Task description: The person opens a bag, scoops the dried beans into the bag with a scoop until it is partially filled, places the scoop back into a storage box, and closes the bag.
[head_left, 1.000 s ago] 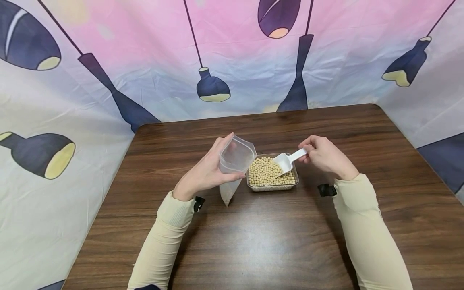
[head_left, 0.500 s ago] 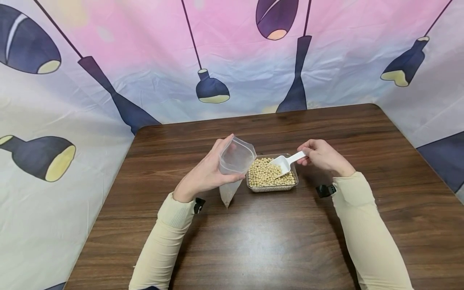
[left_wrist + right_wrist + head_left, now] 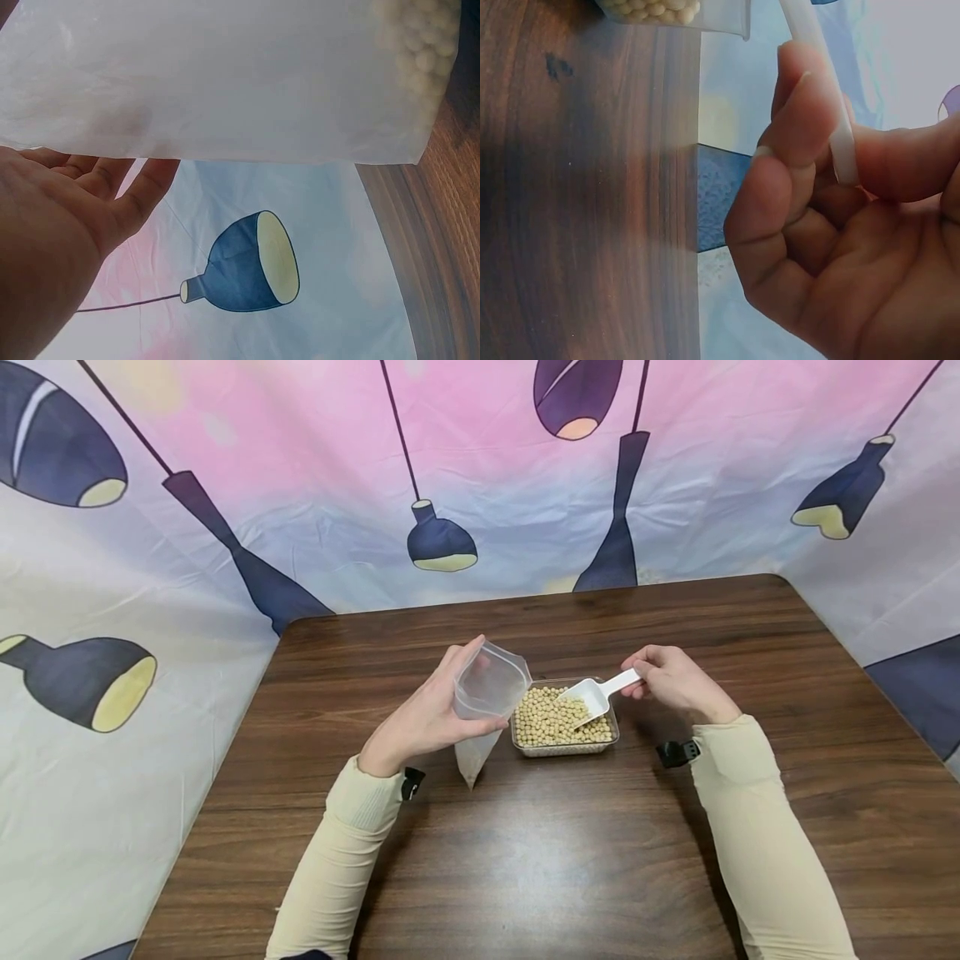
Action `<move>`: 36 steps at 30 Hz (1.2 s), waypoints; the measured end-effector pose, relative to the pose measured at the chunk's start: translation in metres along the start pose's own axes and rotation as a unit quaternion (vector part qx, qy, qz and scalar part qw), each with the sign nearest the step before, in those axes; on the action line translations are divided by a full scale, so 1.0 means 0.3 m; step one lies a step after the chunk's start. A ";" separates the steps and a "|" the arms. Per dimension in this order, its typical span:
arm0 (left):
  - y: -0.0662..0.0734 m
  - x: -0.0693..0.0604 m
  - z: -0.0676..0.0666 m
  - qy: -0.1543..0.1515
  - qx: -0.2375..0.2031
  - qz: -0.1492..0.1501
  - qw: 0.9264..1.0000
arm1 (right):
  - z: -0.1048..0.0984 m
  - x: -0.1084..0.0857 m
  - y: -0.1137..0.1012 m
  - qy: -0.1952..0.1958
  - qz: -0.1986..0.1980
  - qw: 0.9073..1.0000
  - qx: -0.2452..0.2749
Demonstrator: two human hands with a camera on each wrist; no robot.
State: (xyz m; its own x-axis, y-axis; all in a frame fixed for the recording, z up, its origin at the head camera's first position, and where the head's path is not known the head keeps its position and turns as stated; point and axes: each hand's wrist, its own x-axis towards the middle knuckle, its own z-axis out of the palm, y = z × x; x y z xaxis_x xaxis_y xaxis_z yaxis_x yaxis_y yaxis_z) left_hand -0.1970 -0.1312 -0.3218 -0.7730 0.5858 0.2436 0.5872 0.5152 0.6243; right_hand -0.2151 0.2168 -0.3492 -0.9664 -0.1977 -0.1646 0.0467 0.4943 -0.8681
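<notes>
My left hand (image 3: 423, 718) grips a translucent zip bag (image 3: 491, 681) by its sides, its mouth held wide. Some pale round beans (image 3: 424, 52) show through the bag's bottom end in the left wrist view. Thumb and curled fingers of my right hand (image 3: 675, 681) pinch the handle of a white plastic scoop (image 3: 591, 697). The scoop's bowl sits among soybeans (image 3: 543, 718) in a clear rectangular container (image 3: 566, 749), with some beans in the bowl. In the right wrist view the scoop handle (image 3: 844, 150) lies between thumb and fingers; its bowl is out of that view.
A dark wood-grain table (image 3: 562, 860) bears the container. A patterned cloth (image 3: 315, 527) with painted lamps hangs behind and beside the table. Black straps (image 3: 677, 753) are at both wrists.
The scoop has pushed slightly left into the soybeans, and beans now lie in its bowl. My left hand and the bag have hardly moved.
</notes>
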 end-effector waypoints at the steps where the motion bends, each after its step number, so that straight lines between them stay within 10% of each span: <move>1: 0.000 0.000 0.000 0.000 0.000 0.000 1.000 | 0.001 0.001 0.000 -0.002 0.000 1.000 0.001; 36: -0.001 0.001 0.000 0.000 -0.004 -0.004 1.000 | 0.002 0.012 0.015 0.004 0.035 0.994 0.106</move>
State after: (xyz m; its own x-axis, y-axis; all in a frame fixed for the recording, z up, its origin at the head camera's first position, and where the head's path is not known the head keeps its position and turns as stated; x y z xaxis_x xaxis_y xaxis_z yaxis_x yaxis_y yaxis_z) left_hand -0.1973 -0.1311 -0.3219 -0.7774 0.5822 0.2382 0.5791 0.5145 0.6324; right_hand -0.2182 0.2180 -0.3541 -0.9609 -0.1620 -0.2247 0.1651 0.3164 -0.9341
